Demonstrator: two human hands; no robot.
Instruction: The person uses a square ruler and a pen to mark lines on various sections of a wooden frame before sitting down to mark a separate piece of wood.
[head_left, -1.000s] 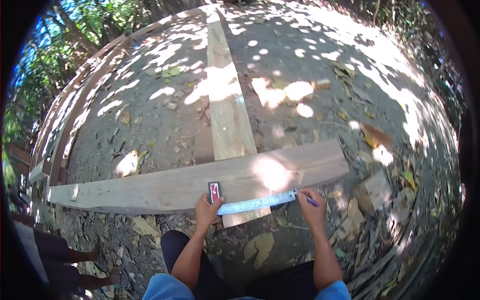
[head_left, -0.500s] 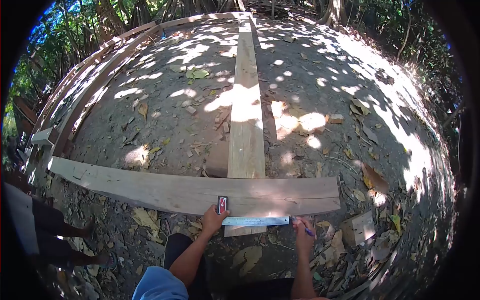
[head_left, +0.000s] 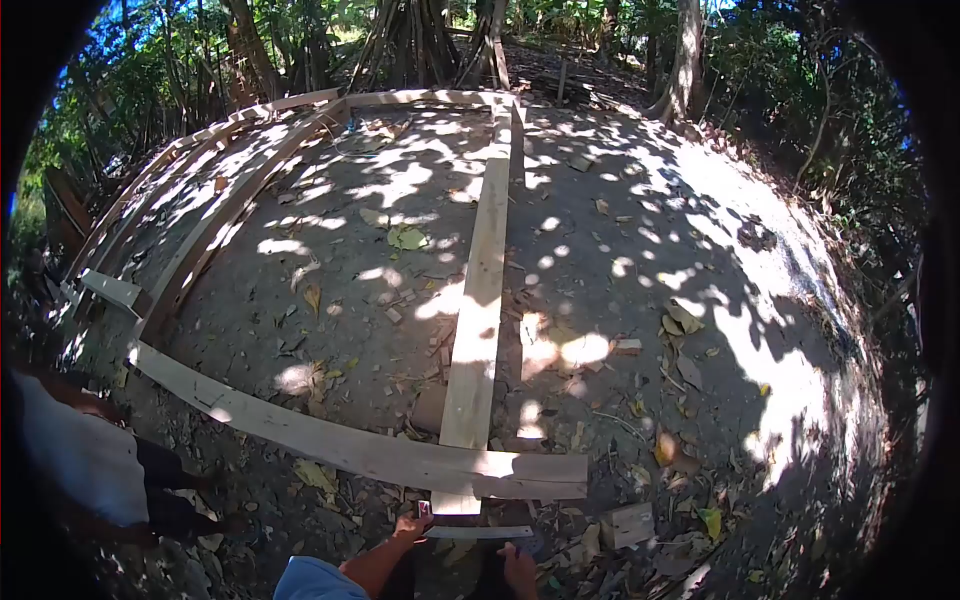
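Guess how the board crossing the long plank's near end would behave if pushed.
The board looks like solid wood, so probably stiff. Its length and thickness suggest weight. Lying flat, it would likely slide, not roll.

Dirt ground (head_left: 240, 350), sun-dappled | strewn with dry leaves (head_left: 312, 298) and wood scraps (head_left: 394, 314) | long plank (head_left: 485, 250) passing beneath crosswise plank (head_left: 330, 438) | wood block (head_left: 627, 525) near crosswise plank's right end | timber beams (head_left: 225, 215) along left side

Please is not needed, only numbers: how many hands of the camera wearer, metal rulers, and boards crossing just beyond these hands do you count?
Hands: 2, left hand and right hand
Metal ruler: 1
Crossing boards: 2, near board and long board
Total: 5
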